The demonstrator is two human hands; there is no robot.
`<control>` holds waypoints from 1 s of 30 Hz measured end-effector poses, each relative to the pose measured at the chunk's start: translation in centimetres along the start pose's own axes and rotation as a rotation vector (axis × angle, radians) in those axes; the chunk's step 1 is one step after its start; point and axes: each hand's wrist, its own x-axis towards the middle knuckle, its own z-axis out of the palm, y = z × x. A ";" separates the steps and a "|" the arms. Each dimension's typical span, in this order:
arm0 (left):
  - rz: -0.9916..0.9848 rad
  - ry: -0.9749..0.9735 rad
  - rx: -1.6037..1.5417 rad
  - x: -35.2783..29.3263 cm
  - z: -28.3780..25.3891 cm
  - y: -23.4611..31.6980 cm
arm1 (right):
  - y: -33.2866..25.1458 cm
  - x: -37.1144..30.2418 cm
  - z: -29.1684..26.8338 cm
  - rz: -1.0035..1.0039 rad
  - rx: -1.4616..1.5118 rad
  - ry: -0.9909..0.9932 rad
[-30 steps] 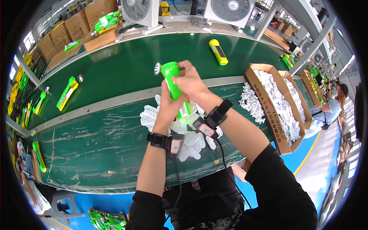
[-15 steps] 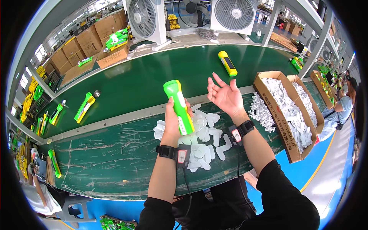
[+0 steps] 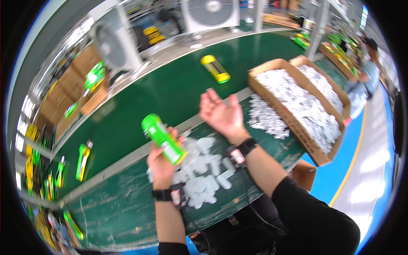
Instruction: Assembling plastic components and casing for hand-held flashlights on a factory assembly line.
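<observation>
My left hand [image 3: 160, 166] is closed around a green flashlight [image 3: 165, 139] with yellow edges, its wide head pointing up and to the left. My right hand [image 3: 223, 117] is to the right of it with the palm up, fingers loosely spread and nothing in them. Below the hands, a loose pile of translucent white rounded plastic strips [image 3: 199, 190] lies on the worn green bench. On the green belt beyond, a yellow flashlight [image 3: 215, 69] with a dark panel lies on its side, apart from both hands.
At the right, cardboard boxes [image 3: 282, 108] hold white plastic parts, with small white pieces [image 3: 267, 119] heaped alongside. More green-and-yellow flashlights [image 3: 84, 160] lie on the belt's left. A metal rail [image 3: 123, 160] divides bench and belt. A fan [image 3: 211, 12] stands behind; another person [image 3: 369, 68] is far right.
The whole view has swung, shifting the scene leftward and blurring it. The flashlight in my left hand now leans further to the left. My right hand stays open.
</observation>
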 end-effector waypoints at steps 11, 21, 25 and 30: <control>-0.140 0.086 -0.349 -0.3 3.1 0.5 | -1.1 0.8 -3.5 -0.001 0.015 -0.104; 0.182 0.472 1.291 13.0 -3.6 3.3 | 0.0 0.8 -2.7 0.018 -0.044 0.005; 0.117 0.386 2.049 17.2 -6.1 2.2 | -1.1 0.2 -3.1 -0.013 -0.058 0.039; -0.183 0.458 2.201 17.7 -7.4 1.7 | -0.5 0.5 -3.5 0.020 -0.034 0.002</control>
